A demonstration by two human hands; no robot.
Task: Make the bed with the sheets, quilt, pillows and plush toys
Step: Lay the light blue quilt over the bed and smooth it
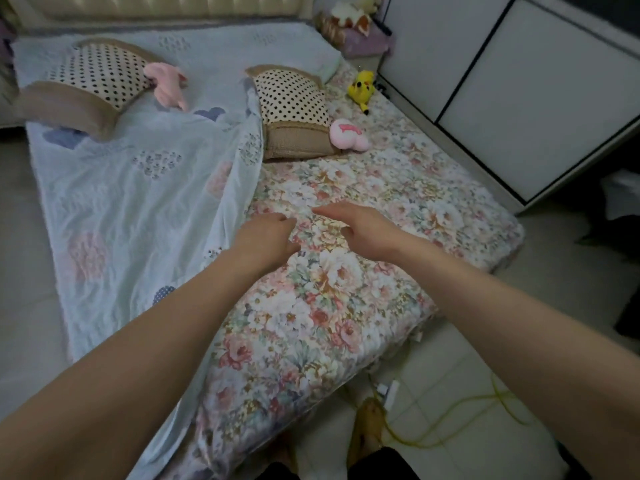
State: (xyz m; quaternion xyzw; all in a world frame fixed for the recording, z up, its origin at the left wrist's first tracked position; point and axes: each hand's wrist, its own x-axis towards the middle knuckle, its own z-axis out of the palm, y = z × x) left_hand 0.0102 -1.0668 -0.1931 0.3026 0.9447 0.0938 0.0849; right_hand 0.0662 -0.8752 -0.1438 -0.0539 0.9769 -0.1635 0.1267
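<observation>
A floral sheet [363, 188] covers the right half of the bed. A pale blue quilt [138, 209] lies over the left half, its edge running down the middle. My left hand [266, 237] and my right hand [360, 233] reach over the floral sheet near that edge, fingers loosely extended and holding nothing. Two polka-dot pillows lie near the headboard, one [93, 77] on the quilt and one [294, 109] on the sheet. A pink plush [168, 83] lies on the quilt. A yellow plush [362, 88] and a pink round plush [346, 133] lie on the sheet.
A white wardrobe [519, 81] stands along the bed's right side. More plush toys [353, 15] sit on a nightstand at the back right. A yellow cord [485, 417] and a white plug strip [389, 393] lie on the tiled floor at the bed's foot.
</observation>
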